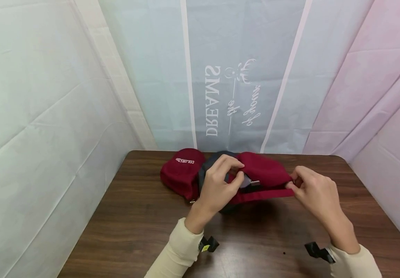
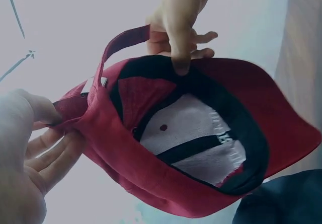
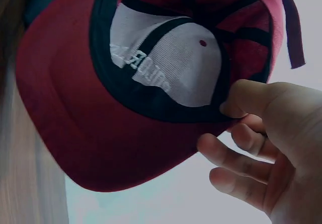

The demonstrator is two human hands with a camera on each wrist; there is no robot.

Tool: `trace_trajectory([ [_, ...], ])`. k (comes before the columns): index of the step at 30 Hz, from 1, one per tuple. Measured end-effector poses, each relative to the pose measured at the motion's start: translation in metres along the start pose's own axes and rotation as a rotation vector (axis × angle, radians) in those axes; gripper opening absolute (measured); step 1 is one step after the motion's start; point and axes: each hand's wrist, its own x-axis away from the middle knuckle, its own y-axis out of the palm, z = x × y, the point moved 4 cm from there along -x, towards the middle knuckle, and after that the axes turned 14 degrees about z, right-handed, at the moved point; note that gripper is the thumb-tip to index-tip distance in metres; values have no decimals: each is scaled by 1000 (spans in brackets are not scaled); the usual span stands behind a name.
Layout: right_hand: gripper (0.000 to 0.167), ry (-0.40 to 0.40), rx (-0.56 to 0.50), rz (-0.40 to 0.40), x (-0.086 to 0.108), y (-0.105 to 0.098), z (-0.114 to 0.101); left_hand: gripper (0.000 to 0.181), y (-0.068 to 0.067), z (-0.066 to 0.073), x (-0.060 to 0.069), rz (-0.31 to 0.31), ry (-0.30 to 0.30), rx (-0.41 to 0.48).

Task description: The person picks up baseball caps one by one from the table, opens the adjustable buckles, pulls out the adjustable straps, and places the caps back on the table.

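Note:
A dark red baseball cap (image 1: 264, 168) is held up between both hands, its inside with black sweatband (image 2: 256, 148) and white lining showing in the wrist views. My left hand (image 1: 221, 183) pinches the cap's back edge by the strap and metal buckle (image 1: 255, 183). With the thumb inside, my right hand (image 1: 316, 191) grips the rim near the brim (image 3: 100, 153). The adjustment strap (image 3: 294, 27) hangs out with a loose end. Behind the left hand, a dark grey cap (image 1: 222, 155) lies partly hidden.
Another dark red cap (image 1: 180, 173), lettered COLORADO, lies left of the grey cap on the brown wooden table (image 1: 123, 231). A printed cloth backdrop (image 1: 158, 69) rises behind the table's back edge. A small dark speck (image 1: 284, 253) is near the front.

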Motion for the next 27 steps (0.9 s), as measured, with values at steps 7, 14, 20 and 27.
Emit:
trace_trajectory([
  [7,23,-1,22,74,-3,7,13,15,8,-4,1,-26,-6,10],
  [14,22,16,28,116,-4,15,23,14,15,-6,1,-48,-22,3],
  [20,14,41,26,139,-5,20,30,13,22,-9,1,-60,-19,-10],
  [27,13,74,10,195,-4,25,38,13,31,-11,5,-96,-33,-30],
])
